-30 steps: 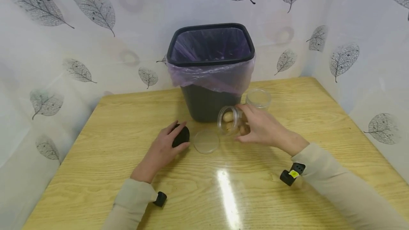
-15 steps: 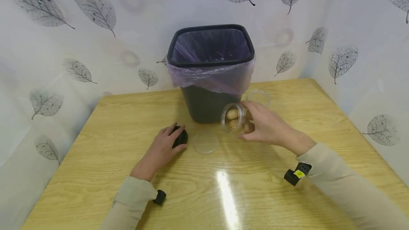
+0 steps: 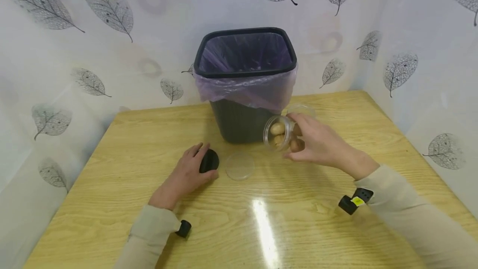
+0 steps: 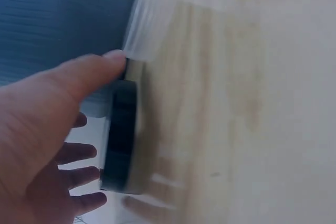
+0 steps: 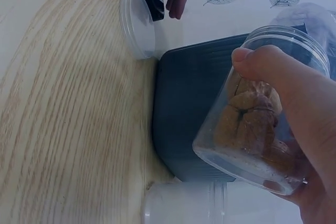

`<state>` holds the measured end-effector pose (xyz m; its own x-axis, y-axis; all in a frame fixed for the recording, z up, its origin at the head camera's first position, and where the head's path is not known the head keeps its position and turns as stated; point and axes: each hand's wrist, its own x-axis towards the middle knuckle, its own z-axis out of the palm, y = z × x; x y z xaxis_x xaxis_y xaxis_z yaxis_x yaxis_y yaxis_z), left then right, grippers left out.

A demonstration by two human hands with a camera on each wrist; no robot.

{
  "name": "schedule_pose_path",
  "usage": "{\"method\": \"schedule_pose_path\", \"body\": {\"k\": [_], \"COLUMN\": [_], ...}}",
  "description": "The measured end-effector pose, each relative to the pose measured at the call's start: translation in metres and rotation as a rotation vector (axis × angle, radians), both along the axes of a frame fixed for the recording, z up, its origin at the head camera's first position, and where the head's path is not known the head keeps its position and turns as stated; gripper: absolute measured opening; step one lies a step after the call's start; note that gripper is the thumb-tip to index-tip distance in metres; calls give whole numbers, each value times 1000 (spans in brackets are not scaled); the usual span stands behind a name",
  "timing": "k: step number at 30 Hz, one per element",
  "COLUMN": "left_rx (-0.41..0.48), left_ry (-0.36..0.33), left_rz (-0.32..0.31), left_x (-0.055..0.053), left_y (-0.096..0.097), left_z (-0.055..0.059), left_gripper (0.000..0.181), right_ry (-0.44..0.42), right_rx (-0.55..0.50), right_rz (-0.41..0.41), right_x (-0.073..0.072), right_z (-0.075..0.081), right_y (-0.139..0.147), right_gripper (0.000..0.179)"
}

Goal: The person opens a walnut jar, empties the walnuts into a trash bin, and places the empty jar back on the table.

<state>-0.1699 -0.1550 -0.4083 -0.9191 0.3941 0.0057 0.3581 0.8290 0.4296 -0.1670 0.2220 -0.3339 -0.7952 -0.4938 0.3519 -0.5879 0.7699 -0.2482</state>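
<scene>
My right hand (image 3: 321,142) grips a clear plastic jar (image 3: 277,133) beside the bin, tilted with its uncovered mouth toward the left. Brown walnuts (image 5: 249,108) fill much of the jar in the right wrist view; the thumb lies close under its threaded rim. On the left, a thick, flat black round lid (image 3: 210,161) rests on the table. Loosely spread around its edge are the thumb and fingers of my left hand (image 3: 185,173); in the left wrist view a small gap shows between fingertips and lid. Between both hands lies a clear round lid (image 3: 240,166).
A dark bin (image 3: 239,121) with a purple liner (image 3: 250,92) stands at the back middle. A second clear round container (image 3: 301,108) sits right of it, partly behind my right hand. Leaf-patterned cloth (image 3: 149,45) hangs behind the wooden table (image 3: 149,132).
My right hand has carried the jar of walnuts a little to the right and upward. My left index finger has come off the black lid's top to its left edge.
</scene>
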Motion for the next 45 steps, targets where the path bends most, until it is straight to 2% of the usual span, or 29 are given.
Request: {"method": "schedule_pose_path", "body": {"k": [6, 12, 16, 20, 24, 28, 36, 40, 45], "left_rx": [17, 53, 109, 164, 187, 200, 232, 214, 192], "left_ry": [9, 79, 138, 209, 241, 275, 400, 416, 421], "left_rz": [16, 37, 53, 64, 70, 55, 12, 14, -5], "left_x": [-6, -17, -24, -26, -27, -30, -40, -46, -52], "left_y": [-1, -7, -11, -13, -12, -9, 4, 14, 25], "left_z": [21, 46, 65, 87, 107, 126, 161, 176, 188], "left_gripper": [82, 78, 76, 74, 73, 72, 69, 70, 69], "right_ry": [-8, -23, -33, -14, 13, 53, 87, 96, 89], "right_rx": [-29, -36, -44, -64, -80, -75, -74, -40, -10], "right_rz": [-6, -32, -51, -49, -36, -32, -3, -29, -79], "right_x": [1, 2, 3, 3, 2, 2, -2, -2, -1], "right_z": [8, 17, 23, 30, 37, 44, 60, 71, 82], "right_y": [6, 12, 16, 19, 22, 26, 30, 30, 31], "right_gripper": [94, 94, 95, 96, 95, 95, 88, 86, 87]}}
